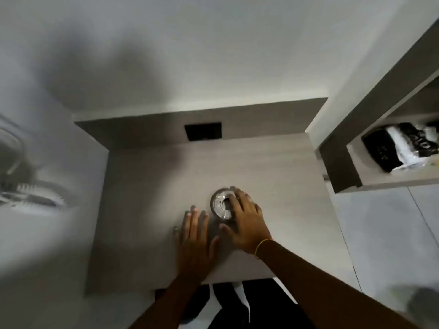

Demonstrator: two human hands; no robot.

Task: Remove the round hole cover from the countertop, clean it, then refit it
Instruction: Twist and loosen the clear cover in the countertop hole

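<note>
A round, shiny metal hole cover (219, 203) sits in the grey wood-grain countertop (147, 186), right of its middle. My right hand (244, 222) lies over the cover's right half, fingers spread on top of it and a fingertip in its centre; whether it grips the rim is hidden. My left hand (193, 236) rests flat on the countertop just left of and below the cover, fingers apart, holding nothing. A thin yellow band circles my right wrist.
A dark rectangular socket plate (203, 131) sits in the upstand at the back. To the right, an open shelf (389, 179) holds black-and-white packaged items (403, 148). A white brush-like object (35, 195) lies at the far left. Light floor tiles show at the right.
</note>
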